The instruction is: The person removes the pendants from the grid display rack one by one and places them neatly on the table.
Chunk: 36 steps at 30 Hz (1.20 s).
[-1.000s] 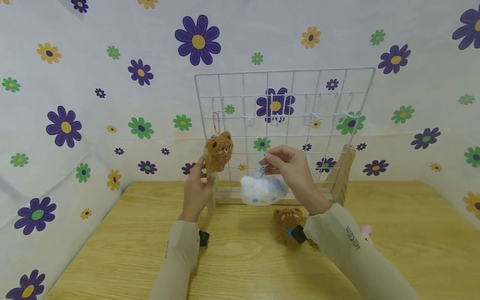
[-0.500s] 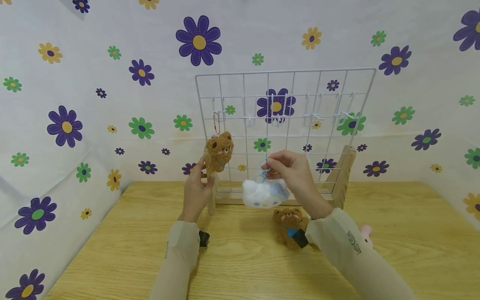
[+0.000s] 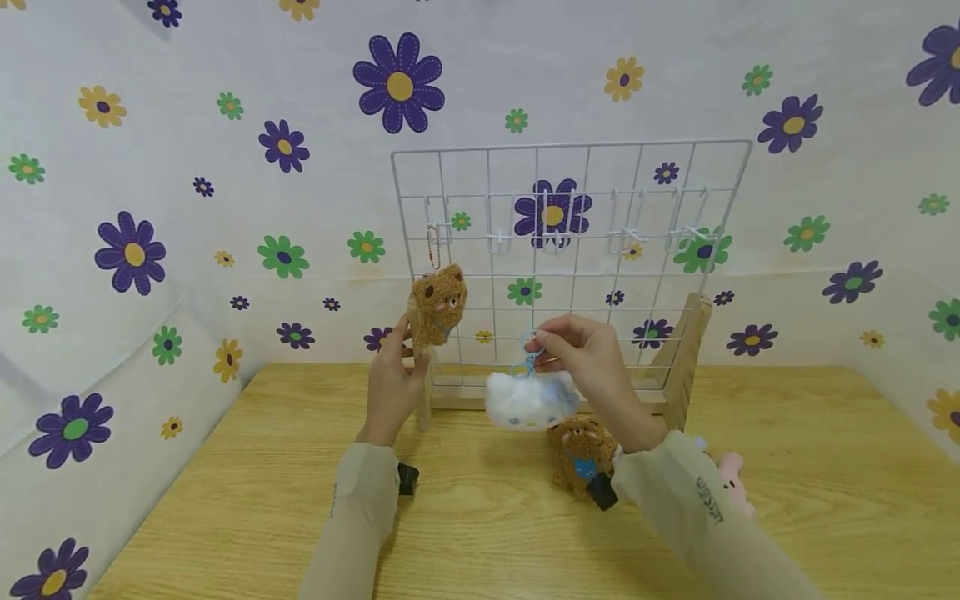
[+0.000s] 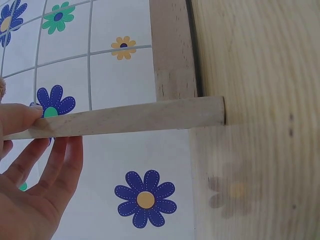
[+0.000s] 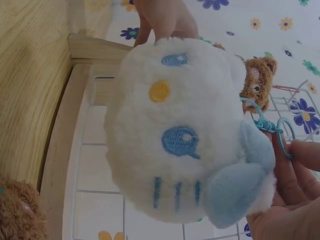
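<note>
right sleeve lettering (image 3: 708,500) kinda blurry, right hand (image 3: 588,350) pinching keyring (image 5: 266,126), plush kitty (image 3: 531,403) below, whiskers (image 5: 178,195) right-wrist cam only, left hand (image 3: 392,379) gripping wooden post (image 4: 135,117)

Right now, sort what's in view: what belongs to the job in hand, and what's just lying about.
Seemingly in the job:
white plush, hanging from the right hand
wire rack, its wooden leg gripped by the left hand
hanging bear, on the rack

Apparently just lying on the table:
second bear
pink toy, partly hidden by the right sleeve
</note>
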{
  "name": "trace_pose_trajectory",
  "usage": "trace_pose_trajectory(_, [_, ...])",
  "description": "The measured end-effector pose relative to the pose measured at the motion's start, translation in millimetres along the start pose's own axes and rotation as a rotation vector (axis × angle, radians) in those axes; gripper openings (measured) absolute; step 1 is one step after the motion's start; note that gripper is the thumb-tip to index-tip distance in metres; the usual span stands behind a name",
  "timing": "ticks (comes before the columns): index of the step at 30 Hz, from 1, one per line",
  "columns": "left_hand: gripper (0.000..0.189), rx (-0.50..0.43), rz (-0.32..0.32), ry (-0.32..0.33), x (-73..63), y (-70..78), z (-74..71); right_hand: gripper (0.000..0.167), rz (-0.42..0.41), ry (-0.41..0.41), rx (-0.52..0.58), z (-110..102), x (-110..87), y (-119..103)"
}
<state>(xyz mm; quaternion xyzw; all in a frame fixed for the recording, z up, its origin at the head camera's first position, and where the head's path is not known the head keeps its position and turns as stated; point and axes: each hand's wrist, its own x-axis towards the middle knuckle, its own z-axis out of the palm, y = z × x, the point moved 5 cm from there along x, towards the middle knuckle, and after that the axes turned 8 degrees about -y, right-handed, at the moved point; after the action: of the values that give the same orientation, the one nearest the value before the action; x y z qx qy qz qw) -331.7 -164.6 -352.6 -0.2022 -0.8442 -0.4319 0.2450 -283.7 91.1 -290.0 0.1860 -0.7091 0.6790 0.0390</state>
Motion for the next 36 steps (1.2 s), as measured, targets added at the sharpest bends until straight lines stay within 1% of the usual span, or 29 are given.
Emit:
trace_pose_trajectory(6, [0.061, 0.010, 0.002, 0.000, 0.5, -0.5, -0.5, 0.015, -0.030, -0.011, 0.007, 2, 0.3, 0])
trace_pose_trajectory(11, [0.062, 0.004, -0.006, -0.008, 1.4, -0.4, -0.6, 0.014, -0.011, -0.015, 0.000, 2, -2.4, 4])
trace_pose_trajectory(18, [0.062, 0.014, -0.004, 0.002, 2.4, -0.1, -2.7, 0.014, 0.004, -0.013, -0.012, 3, -7.1, 10])
trace_pose_trajectory(25, [0.062, 0.002, -0.006, -0.001, 3.8, 1.2, -2.7, 0.015, 0.039, -0.022, -0.017, 3, -10.3, 15])
trace_pose_trajectory(31, [0.062, -0.004, -0.015, 0.002, 2.7, 0.4, -2.2, 0.016, 0.010, -0.047, -0.019, 3, -13.0, 17])
trace_pose_trajectory(36, [0.062, -0.014, -0.024, -0.005, -0.2, -1.5, -0.1, 0.015, 0.027, -0.063, -0.019, 3, -16.6, 24])
